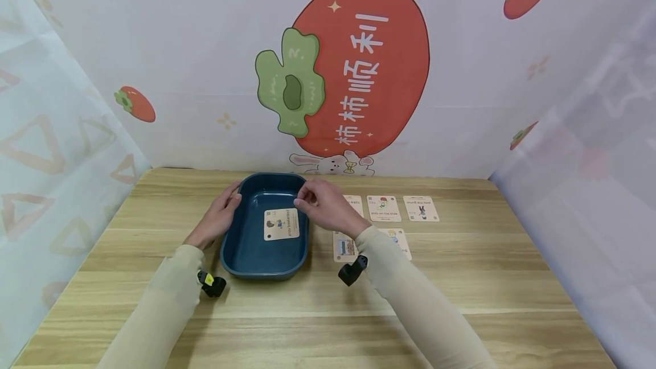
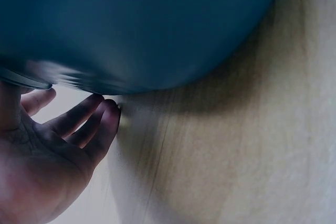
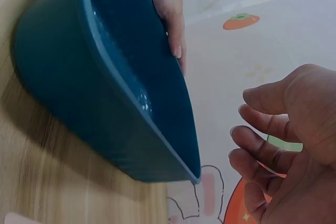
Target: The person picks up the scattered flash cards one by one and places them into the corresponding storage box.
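Note:
A deep blue rectangular bin (image 1: 265, 258) stands on the table. One picture card (image 1: 281, 224), printed "play basketball", lies flat on its floor. At the bin's left side my left hand (image 1: 217, 218) grips the wall, thumb over the rim and fingers against the outside, as the left wrist view also shows. My right hand (image 1: 328, 205) hovers by the right rim near the far corner. Its fingers are loosely bent with nothing between them in the right wrist view. Beyond and under that forearm, several picture cards lie on the table, some partly hidden by the arm.
To the right are a "play on the slide" card (image 1: 384, 208), a "play the guitar" card (image 1: 421, 208) and a card with a building (image 1: 345, 247). The wooden table (image 1: 461, 300) meets a persimmon-printed backdrop (image 1: 451, 141) behind; printed sheets hang on both sides.

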`<control>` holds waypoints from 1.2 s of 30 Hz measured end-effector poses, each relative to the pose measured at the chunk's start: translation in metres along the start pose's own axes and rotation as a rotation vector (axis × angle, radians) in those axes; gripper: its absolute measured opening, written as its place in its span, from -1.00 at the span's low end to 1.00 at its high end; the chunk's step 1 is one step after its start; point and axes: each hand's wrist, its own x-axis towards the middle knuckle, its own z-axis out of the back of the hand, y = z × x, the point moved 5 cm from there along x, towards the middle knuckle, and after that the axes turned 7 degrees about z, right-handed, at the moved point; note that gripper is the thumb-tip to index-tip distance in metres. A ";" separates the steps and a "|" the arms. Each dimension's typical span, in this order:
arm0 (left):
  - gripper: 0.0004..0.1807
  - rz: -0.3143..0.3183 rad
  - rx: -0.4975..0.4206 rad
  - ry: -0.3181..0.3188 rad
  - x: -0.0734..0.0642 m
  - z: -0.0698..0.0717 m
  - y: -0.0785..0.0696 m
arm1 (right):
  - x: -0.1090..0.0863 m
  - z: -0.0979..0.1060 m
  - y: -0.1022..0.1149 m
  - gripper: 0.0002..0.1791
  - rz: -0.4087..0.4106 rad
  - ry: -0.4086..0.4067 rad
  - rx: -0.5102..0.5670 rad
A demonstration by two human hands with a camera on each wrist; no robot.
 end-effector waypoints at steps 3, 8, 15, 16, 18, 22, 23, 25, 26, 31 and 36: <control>-0.36 -0.001 0.003 -0.002 0.000 0.000 0.000 | -0.003 0.005 -0.001 -0.90 0.011 -0.004 -0.009; -0.36 -0.006 0.011 -0.006 0.000 0.001 -0.001 | -0.008 0.015 -0.008 -0.92 0.012 -0.013 -0.036; -0.36 -0.030 0.001 0.009 0.000 0.001 -0.003 | -0.016 0.034 -0.022 -0.94 0.061 -0.035 -0.095; -0.36 -0.034 -0.003 0.013 0.001 0.001 -0.003 | -0.018 0.037 -0.024 -0.94 0.069 -0.037 -0.102; -0.36 -0.034 -0.007 0.016 0.001 0.001 -0.004 | -0.023 0.043 -0.027 -0.93 0.076 -0.036 -0.114; -0.36 -0.033 -0.009 0.016 0.001 0.000 -0.004 | -0.033 0.055 -0.035 -0.94 0.073 -0.040 -0.128; -0.36 -0.033 -0.010 0.017 0.001 0.000 -0.004 | -0.036 0.058 -0.037 -0.94 0.070 -0.042 -0.132; -0.37 -0.032 -0.005 0.015 0.001 0.000 -0.003 | -0.042 0.064 -0.043 -0.94 0.060 -0.048 -0.140; -0.37 -0.031 -0.005 0.015 0.002 0.000 -0.003 | -0.046 0.067 -0.045 -0.95 0.054 -0.051 -0.147; -0.37 -0.023 -0.013 0.019 0.002 0.000 -0.001 | -0.060 0.083 -0.058 -0.95 0.010 -0.066 -0.193; -0.37 -0.023 -0.007 0.015 0.002 -0.001 0.001 | -0.074 0.096 -0.073 -0.94 -0.028 -0.080 -0.243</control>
